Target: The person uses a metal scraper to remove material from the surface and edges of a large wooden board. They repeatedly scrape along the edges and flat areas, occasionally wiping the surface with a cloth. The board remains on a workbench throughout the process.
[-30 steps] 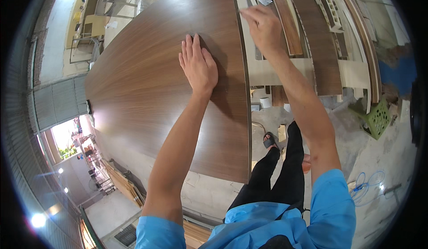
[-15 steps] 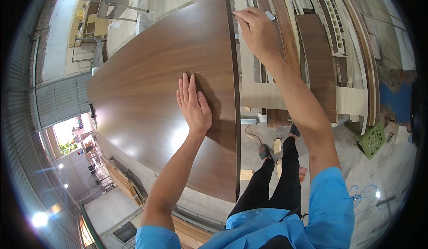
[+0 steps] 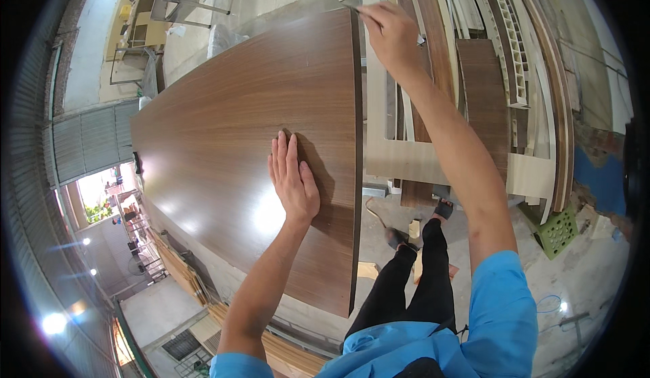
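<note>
A large brown wood-grain panel [image 3: 223,120] lies in front of me, its dark narrow edge [image 3: 357,154] on the right. My left hand [image 3: 294,185] rests flat on its face, fingers stretched out and holding nothing. Out at the panel's far right corner is my right hand [image 3: 391,38], its fingers pinched on a small thin blade-like piece [image 3: 353,7]. The piece's tip is at the corner; its exact kind is too small to make out.
Long boards and strips [image 3: 482,87] are stacked right of the panel. A green plastic crate [image 3: 558,234] stands on the floor at right. Wood offcuts [image 3: 367,269] lie near my feet. A metal-legged table [image 3: 179,2] stands at the far left.
My right hand has moved slightly farther away, up to the panel's far corner, with the thin piece pinched in it. My left hand stays flat on the panel. The view has shifted a little.
</note>
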Action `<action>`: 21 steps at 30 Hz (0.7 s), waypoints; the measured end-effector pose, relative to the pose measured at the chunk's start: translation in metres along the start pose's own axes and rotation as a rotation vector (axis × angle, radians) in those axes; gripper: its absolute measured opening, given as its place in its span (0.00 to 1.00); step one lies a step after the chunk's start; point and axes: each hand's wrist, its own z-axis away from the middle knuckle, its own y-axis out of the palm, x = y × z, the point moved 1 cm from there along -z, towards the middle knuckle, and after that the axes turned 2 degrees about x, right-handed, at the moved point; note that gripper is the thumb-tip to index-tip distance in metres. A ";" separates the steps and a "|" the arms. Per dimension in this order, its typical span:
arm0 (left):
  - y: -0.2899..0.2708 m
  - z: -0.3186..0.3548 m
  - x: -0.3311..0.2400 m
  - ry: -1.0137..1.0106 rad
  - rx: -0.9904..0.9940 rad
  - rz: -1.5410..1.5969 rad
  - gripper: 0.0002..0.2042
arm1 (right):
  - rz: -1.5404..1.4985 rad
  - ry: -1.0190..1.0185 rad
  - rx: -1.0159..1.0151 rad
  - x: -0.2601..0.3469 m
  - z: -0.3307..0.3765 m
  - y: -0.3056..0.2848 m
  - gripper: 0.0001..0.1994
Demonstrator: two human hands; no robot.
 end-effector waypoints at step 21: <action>-0.002 0.000 -0.002 -0.057 0.032 0.005 0.28 | 0.183 -0.325 0.277 -0.001 -0.032 -0.008 0.11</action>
